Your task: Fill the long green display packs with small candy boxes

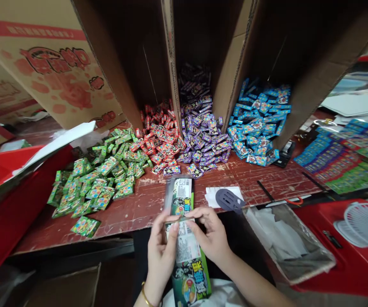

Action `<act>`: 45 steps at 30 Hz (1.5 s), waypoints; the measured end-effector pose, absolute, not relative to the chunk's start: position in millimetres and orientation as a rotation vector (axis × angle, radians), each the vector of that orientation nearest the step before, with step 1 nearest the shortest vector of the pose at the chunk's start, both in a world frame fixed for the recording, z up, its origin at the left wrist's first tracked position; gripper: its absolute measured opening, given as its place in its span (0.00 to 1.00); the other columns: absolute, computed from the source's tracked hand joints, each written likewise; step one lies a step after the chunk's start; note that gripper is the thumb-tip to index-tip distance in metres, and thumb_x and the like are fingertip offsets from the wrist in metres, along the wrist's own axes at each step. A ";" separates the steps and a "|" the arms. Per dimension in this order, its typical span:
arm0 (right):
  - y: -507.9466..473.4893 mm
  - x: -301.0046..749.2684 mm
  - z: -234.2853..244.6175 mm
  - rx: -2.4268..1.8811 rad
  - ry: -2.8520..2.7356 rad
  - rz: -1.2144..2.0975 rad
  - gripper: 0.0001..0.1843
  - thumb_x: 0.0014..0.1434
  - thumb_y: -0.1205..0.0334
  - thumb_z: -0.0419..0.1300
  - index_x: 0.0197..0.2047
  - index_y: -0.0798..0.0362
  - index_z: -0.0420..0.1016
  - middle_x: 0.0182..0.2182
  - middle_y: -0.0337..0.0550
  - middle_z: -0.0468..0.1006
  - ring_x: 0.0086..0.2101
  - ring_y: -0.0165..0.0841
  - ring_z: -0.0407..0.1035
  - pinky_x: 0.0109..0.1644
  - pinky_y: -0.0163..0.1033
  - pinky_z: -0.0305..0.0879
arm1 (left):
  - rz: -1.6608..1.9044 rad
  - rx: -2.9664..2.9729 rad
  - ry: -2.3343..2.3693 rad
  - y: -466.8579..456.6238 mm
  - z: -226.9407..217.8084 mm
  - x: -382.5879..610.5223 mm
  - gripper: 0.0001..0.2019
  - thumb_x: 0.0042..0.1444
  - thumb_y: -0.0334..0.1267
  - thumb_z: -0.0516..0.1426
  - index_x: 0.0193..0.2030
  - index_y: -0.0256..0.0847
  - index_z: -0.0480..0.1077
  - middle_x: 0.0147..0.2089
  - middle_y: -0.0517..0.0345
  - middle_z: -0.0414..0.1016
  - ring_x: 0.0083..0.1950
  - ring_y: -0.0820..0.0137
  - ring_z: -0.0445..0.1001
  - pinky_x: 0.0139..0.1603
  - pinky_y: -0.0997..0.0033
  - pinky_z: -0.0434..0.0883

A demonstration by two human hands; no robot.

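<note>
At the near edge of the desk (129,218), over the lap, L hand (163,241) and R hand (212,234) both have a grip pinched on the top end of a printed packet (188,251). Poss. risk: looks thin, so uneven pull btwn the thumbs could crease or tear it; a loose pinch could drop it. Packet's long, narrow, blk & green w/ white label, yellow lettering, multicolour round pic. Similar packet (178,204) just beyond, on desk.

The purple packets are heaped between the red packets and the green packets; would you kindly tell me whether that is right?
Green is wrong: the head view shows the purple packets heaped between the red packets and the blue packets.
</note>
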State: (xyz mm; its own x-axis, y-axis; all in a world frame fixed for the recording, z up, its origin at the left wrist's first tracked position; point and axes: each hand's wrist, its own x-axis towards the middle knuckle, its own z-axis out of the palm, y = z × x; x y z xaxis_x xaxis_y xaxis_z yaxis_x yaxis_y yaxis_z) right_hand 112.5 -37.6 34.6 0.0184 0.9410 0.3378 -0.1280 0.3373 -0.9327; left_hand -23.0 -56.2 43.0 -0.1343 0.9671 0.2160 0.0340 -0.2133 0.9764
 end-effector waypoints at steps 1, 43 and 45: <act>-37.0 113.7 37.3 -0.867 -1.267 1.020 0.03 0.54 0.65 0.61 0.34 0.49 0.73 0.33 0.43 0.74 0.36 0.36 0.70 0.42 0.41 0.68 | 1.426 1.375 1.235 -55.9 44.9 -24.6 0.11 0.56 0.37 0.56 0.46 0.44 0.68 0.40 0.56 0.72 0.44 0.67 0.71 0.45 0.72 0.67; 105.4 272.0 -26.9 -1.310 -1.538 0.970 0.17 0.49 0.57 0.60 0.43 0.54 0.73 0.33 0.43 0.77 0.32 0.33 0.70 0.38 0.38 0.66 | 0.758 1.662 1.212 36.3 4.7 81.0 0.05 0.51 0.38 0.56 0.35 0.42 0.66 0.31 0.59 0.74 0.24 0.70 0.67 0.31 0.71 0.63; 106.3 264.8 -27.0 -1.294 -1.551 1.021 0.28 0.45 0.63 0.62 0.52 0.53 0.66 0.31 0.41 0.77 0.29 0.31 0.71 0.35 0.37 0.66 | 0.759 1.654 1.210 36.5 4.3 81.5 0.05 0.51 0.39 0.56 0.34 0.42 0.66 0.31 0.59 0.74 0.22 0.71 0.66 0.29 0.71 0.64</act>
